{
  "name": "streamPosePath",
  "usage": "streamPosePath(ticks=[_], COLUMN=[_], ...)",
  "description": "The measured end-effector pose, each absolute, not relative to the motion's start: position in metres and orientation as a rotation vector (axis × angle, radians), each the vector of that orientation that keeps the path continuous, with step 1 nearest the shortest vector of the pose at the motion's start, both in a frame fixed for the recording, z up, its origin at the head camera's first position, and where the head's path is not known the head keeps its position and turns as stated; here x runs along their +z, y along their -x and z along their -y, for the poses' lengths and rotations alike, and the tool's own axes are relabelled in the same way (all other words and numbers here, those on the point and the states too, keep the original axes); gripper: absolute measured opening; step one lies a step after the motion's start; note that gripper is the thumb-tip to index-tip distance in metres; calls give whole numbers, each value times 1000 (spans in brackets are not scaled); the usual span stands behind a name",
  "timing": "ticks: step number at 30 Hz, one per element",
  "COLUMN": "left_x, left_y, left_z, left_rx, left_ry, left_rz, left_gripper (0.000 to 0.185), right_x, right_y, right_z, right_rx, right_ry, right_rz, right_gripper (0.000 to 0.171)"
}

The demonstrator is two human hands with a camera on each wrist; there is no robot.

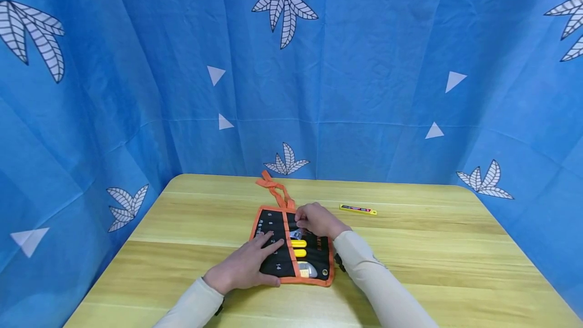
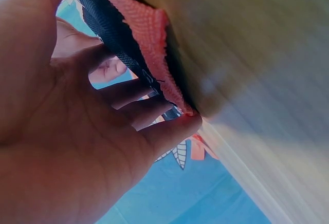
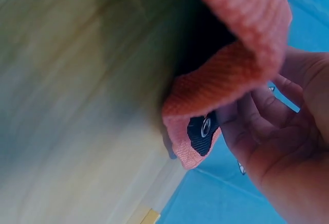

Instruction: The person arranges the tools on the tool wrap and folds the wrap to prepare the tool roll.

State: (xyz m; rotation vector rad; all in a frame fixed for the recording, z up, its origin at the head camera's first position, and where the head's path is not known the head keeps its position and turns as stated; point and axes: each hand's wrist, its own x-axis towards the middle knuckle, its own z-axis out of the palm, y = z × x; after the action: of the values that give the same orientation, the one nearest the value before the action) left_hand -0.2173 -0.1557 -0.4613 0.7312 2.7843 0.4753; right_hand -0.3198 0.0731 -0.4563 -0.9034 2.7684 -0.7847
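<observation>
A black tool roll (image 1: pixel 272 219) with orange trim lies unrolled at the table's middle; its orange tie strap (image 1: pixel 273 189) trails away from me. My left hand (image 1: pixel 264 248) lies flat on the left half with straight fingers. My right hand (image 1: pixel 304 221) curls over the right half, its fingertips pinching a silver tool (image 1: pixel 296 234) in a pocket. Two yellow handles (image 1: pixel 298 243) and a grey and yellow knife (image 1: pixel 306 269) sit in pockets below. The left wrist view shows my left hand (image 2: pixel 61 131) against the orange edge (image 2: pixel 146 26). The right wrist view shows my right hand's fingers (image 3: pixel 257 116) curled by the pouch corner (image 3: pixel 226 85) and its grommet (image 3: pixel 205 126).
A thin yellow blade case (image 1: pixel 358 209) lies on the wooden table (image 1: pixel 432 247) to the right of the roll. Blue patterned cloth (image 1: pixel 364 90) hangs round the table at the back and both sides.
</observation>
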Motion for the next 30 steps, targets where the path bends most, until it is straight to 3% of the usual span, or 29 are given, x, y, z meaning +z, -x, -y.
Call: streamPosePath(ticks=[30], left_x=[-462], left_y=[218], left_z=[156], left_rx=[482], left_ry=[-722], left_rz=[-2783], left_gripper=[91], right_x=[-457], right_y=[320], right_z=[-63], right_rx=[-743], right_ry=[829], right_rz=[-2790], right_gripper=[8])
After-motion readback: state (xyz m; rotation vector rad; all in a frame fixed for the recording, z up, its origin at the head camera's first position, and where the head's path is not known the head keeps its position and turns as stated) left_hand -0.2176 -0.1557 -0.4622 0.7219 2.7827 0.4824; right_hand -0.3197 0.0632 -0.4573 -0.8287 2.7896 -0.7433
